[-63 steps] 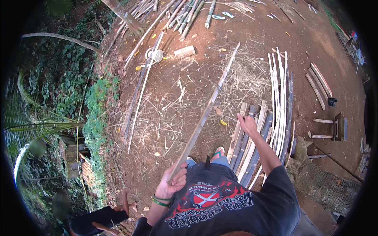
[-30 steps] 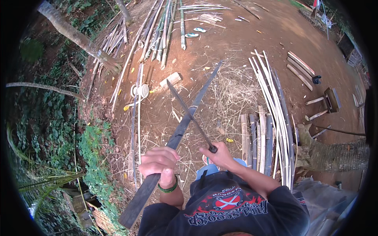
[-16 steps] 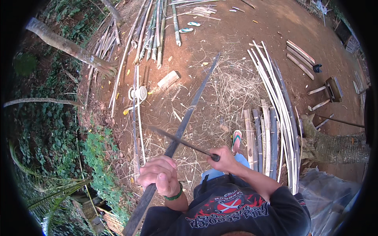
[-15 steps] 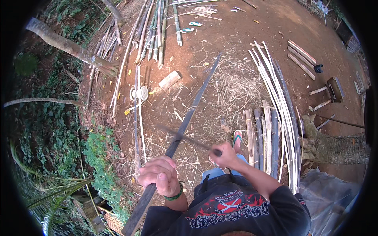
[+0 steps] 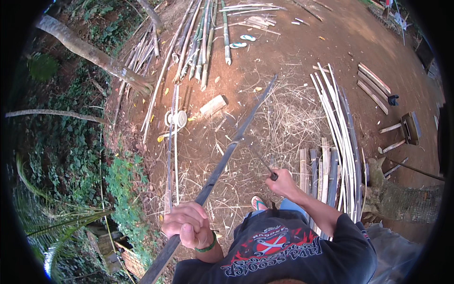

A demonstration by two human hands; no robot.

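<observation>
A long dark bamboo strip [image 5: 221,164] runs slantwise from the lower left up to the far middle. My left hand [image 5: 189,224], a green band at its wrist, is closed round its lower part. My right hand [image 5: 283,183] grips the dark handle of a knife [image 5: 263,164], right of the strip. The thin blade points up and left, slightly blurred, and appears apart from the strip. A sandalled foot [image 5: 258,203] shows below the knife.
Pale split strips [image 5: 333,137] and short bamboo pieces [image 5: 325,173] lie on the right. Bamboo poles [image 5: 201,47] lie at the far left, near a cut wood block [image 5: 213,106] and a white spool-shaped thing [image 5: 179,119]. A wooden stool [image 5: 410,128] stands far right; green plants border the left.
The knife blade, which crossed over the bamboo strip before, is now to its right, its tip turned more upward. My left hand keeps its grip. The whole view has shifted somewhat.
</observation>
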